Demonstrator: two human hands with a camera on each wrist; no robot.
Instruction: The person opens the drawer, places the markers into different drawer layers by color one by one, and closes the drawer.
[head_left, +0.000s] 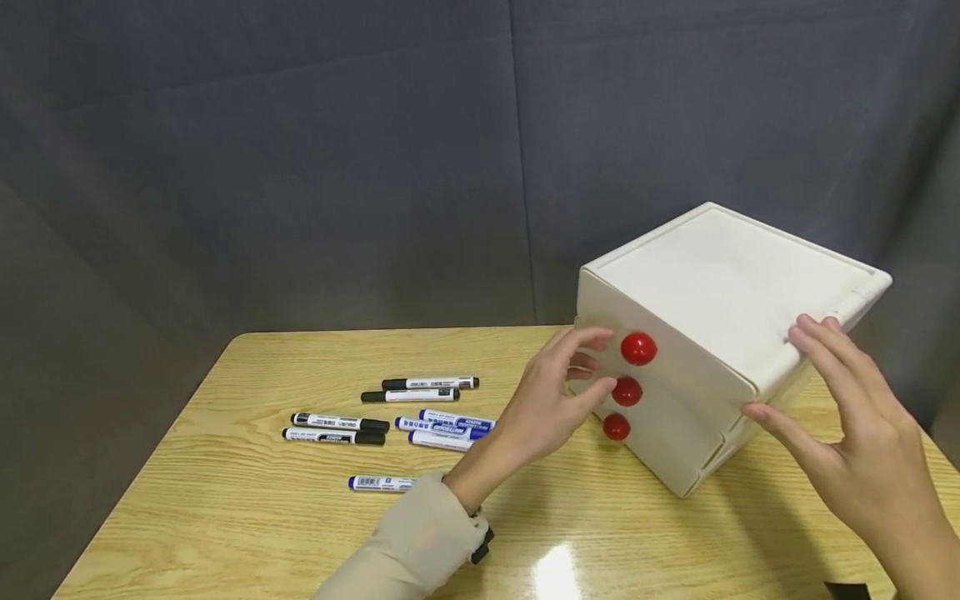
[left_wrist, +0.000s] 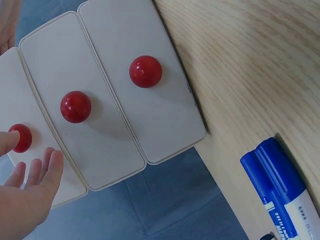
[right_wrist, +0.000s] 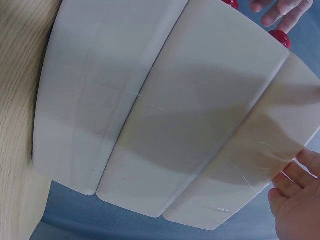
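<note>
I see, frame right: left hand (head_left: 550, 395) wide near round red knobs (head_left: 627, 391) | right hand (head_left: 864, 427) wide, touching white drawer box (head_left: 731, 287)

Far side of the white box (head_left: 731, 287) hidden, nearest marker (head_left: 378, 483) partly hidden behind the left sleeve (head_left: 420, 537), black object (head_left: 847, 591) at near right cut off below.

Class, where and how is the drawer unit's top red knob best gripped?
Pinch the top red knob around its rounded sides, probably best from the front, where the left hand is: the knob juts from the flat drawer front.
</note>
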